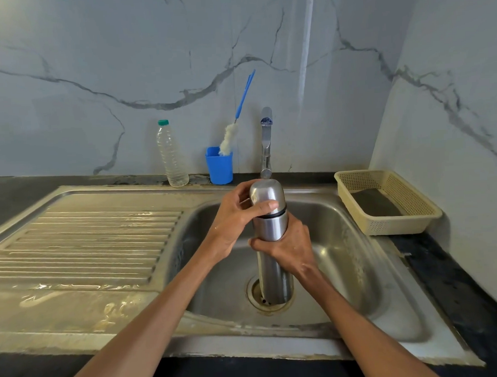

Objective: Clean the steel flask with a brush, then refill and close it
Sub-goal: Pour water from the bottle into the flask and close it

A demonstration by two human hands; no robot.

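Over the sink (343, 241), a person holds the flask (272, 230) upright, right hand (290, 249) wrapped round its body, left hand (237, 217) curled on the cap (266, 196). Keeping the body still should help the cap twist cleanly.

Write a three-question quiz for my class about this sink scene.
1. True or false: the brush lies in the sink.
2. Which hand grips the flask's cap: A) left hand, B) right hand?
3. Fill in: the plastic bottle has a ____ cap.

Key
1. False; it stands in the blue cup.
2. A; the right holds the flask body.
3. Green.
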